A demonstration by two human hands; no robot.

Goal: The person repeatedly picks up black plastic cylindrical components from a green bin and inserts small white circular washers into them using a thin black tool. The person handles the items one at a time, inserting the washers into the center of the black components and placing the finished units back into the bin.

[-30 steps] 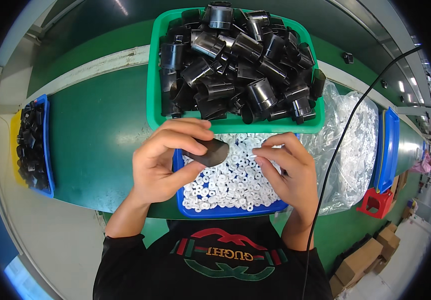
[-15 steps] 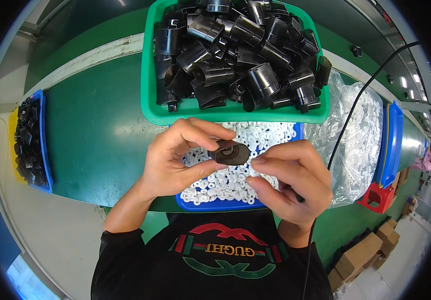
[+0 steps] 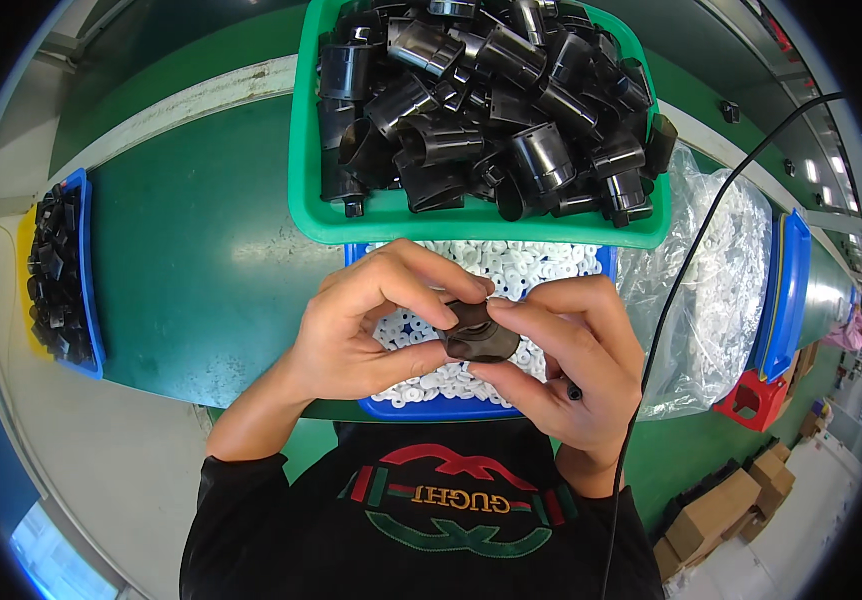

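- Cup (image 3: 481, 340): black, at frame centre, tilted, open end showing.
- Left hand (image 3: 361, 325): thumb and fingers clamped on cup.
- Right hand (image 3: 596, 355): thumb and forefinger apart, tips at right end of cup; whether they grip cup or small item, cannot tell. Dark peg (image 3: 574, 393) shows at palm.
- Washers (image 3: 531, 262): white, in blue tray (image 3: 441, 409), below hands.
- Green tray (image 3: 481, 231): top centre, heaped with black parts (image 3: 543, 158).
- Clear bag (image 3: 686, 345): right of blue tray.
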